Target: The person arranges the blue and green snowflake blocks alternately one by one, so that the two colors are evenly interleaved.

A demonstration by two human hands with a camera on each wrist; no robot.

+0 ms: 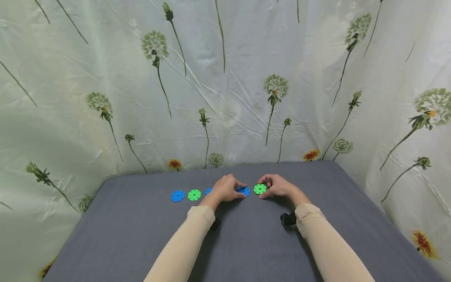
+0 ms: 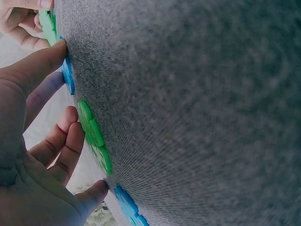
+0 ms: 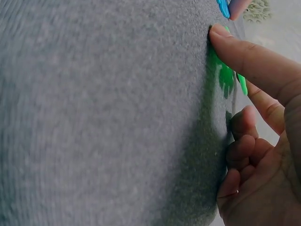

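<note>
My left hand [image 1: 224, 188] pinches a blue notched plastic disc [image 1: 244, 191] at its edges, thumb on the near side and a finger on the far side. To its right, my right hand [image 1: 280, 187] grips a green notched disc [image 1: 260, 189] between thumb and index finger; its other fingers are curled in. In the right wrist view this green disc [image 3: 242, 84] is partly behind the thumb, above its shadow. Under my left palm lies another green disc [image 2: 94, 136], hidden in the head view. Near my little finger is a blue disc [image 2: 129, 207].
Farther left in the row lie a blue disc [image 1: 177, 196] and a green disc [image 1: 194, 194], with one more blue disc [image 1: 208, 190] partly covered by my left hand. The grey cloth-covered table [image 1: 141, 235] ends at a flower-printed curtain [image 1: 232, 98].
</note>
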